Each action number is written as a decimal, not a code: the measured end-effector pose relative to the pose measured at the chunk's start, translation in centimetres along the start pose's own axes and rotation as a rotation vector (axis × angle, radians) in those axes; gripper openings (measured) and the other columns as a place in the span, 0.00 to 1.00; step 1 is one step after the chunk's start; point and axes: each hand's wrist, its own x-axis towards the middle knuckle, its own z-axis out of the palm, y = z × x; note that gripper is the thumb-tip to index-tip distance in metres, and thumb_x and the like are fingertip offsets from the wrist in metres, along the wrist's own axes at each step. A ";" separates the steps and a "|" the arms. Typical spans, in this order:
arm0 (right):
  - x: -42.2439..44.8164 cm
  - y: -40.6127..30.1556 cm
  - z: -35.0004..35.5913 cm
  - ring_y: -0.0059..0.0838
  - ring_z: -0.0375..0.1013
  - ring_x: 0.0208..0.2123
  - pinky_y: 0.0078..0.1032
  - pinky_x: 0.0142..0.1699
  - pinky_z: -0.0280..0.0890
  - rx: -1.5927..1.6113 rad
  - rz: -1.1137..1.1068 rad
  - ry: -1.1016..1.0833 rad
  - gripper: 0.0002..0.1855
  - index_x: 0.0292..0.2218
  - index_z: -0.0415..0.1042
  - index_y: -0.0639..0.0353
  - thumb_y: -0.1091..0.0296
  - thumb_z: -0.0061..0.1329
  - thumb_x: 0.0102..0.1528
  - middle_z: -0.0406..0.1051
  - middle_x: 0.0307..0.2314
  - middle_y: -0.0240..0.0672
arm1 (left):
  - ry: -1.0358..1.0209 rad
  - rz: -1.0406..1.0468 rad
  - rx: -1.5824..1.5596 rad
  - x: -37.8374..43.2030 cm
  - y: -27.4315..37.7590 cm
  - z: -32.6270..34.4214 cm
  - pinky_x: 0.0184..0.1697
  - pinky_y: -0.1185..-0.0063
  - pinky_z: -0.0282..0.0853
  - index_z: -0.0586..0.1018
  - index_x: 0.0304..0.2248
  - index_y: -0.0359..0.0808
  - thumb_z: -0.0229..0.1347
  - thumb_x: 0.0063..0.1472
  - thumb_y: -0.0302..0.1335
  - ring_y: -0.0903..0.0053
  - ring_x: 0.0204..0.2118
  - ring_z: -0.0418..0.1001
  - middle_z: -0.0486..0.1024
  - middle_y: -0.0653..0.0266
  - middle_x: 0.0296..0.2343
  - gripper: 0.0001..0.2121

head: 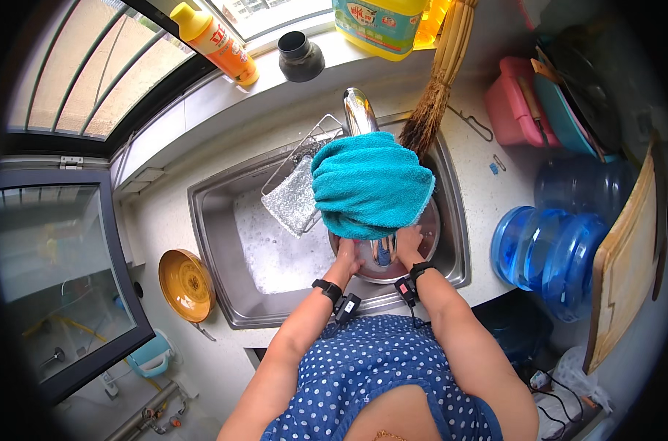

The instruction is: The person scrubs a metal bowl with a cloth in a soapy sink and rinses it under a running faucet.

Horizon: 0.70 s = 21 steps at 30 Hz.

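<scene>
Both of my hands reach into a round metal basin (373, 277) in the right part of a stainless steel sink (223, 297). My left hand (348, 257) is at the basin's left side, fingers pointing inward. My right hand (409, 241) is at its right side, its fingertips partly under a teal towel (369, 184). The towel drapes over the chrome faucet (358, 110) and hides what lies below it. Between my hands the faucet's spout end (384, 254) points down. Whether either hand grips something cannot be made out.
White suds (278, 264) fill the sink's left part. A silvery scrubbing cloth (292, 198) hangs on a wire rack (281, 165). A bamboo brush (430, 116) leans at the back. An amber bowl (187, 285) stands left; blue water jugs (549, 253) and a wooden board (623, 264) stand right.
</scene>
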 end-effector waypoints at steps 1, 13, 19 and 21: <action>-0.3 -0.7 -0.8 0.50 0.61 0.43 0.44 0.41 0.61 0.018 0.051 0.151 0.30 0.48 0.55 0.46 0.67 0.50 0.42 0.57 0.43 0.46 | 0.011 -0.038 -0.062 0.4 0.1 0.1 0.46 0.50 0.44 0.54 0.51 0.49 0.44 0.50 0.52 0.63 0.54 0.46 0.47 0.65 0.53 0.31; -6.0 -3.4 -1.8 0.15 0.65 0.20 0.13 0.25 0.59 0.982 -0.103 -0.590 0.08 0.28 0.70 0.60 0.69 0.41 0.47 0.67 0.18 0.27 | -0.094 -0.279 -0.702 -4.3 5.5 1.9 0.40 0.64 0.65 0.67 0.40 0.35 0.41 0.57 0.38 0.66 0.37 0.70 0.70 0.59 0.34 0.17; -9.2 -6.7 -6.0 0.12 0.65 0.20 0.14 0.23 0.59 0.781 -0.318 -0.587 0.11 0.24 0.69 0.62 0.61 0.49 0.46 0.67 0.16 0.28 | -0.261 -0.026 -0.677 -0.2 1.9 1.0 0.39 0.66 0.66 0.67 0.40 0.33 0.42 0.57 0.36 0.66 0.36 0.70 0.70 0.57 0.34 0.16; -9.3 -7.3 -6.2 0.29 0.70 0.20 0.26 0.24 0.63 0.615 -0.399 -0.282 0.15 0.24 0.70 0.60 0.55 0.47 0.47 0.70 0.17 0.39 | -0.253 -0.004 -0.661 0.5 1.4 1.3 0.38 0.67 0.67 0.67 0.39 0.33 0.42 0.57 0.35 0.66 0.35 0.70 0.70 0.57 0.34 0.15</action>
